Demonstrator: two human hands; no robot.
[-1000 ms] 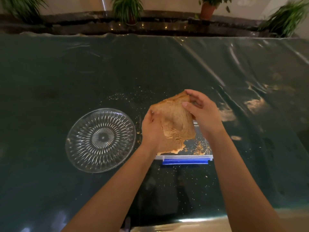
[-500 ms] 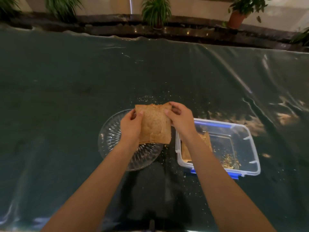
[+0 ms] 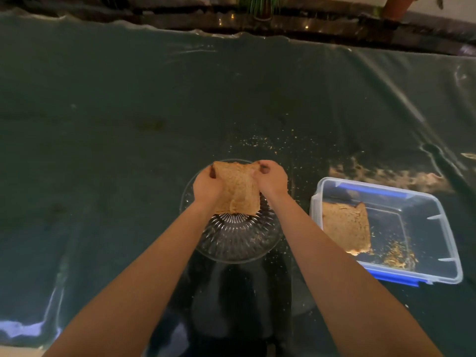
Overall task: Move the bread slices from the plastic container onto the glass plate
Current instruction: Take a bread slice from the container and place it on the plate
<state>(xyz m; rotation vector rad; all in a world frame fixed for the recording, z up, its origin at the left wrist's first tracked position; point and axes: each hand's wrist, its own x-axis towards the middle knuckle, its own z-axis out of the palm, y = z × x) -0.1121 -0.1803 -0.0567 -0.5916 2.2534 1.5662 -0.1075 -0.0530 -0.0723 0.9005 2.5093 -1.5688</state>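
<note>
A brown bread slice [image 3: 238, 190] hangs over the round glass plate [image 3: 231, 243], held at its two upper corners. My left hand [image 3: 206, 185] grips the left corner and my right hand [image 3: 271, 177] grips the right corner. The slice's lower edge reaches about the plate's middle; I cannot tell whether it touches the glass. To the right stands the clear plastic container [image 3: 438, 220] with blue trim. Another bread slice [image 3: 346, 226] leans against its left wall, with crumbs beside it.
The table is covered with a dark green shiny plastic sheet [image 3: 103, 124]. Crumbs [image 3: 260, 143] are scattered behind the plate. Potted plants [image 3: 260, 6] stand on a dark ledge beyond the table's far edge.
Both hands carried the bread slice leftward from above the container to over the glass plate and lowered it. The view has shifted left, showing the container and a second slice in it.
</note>
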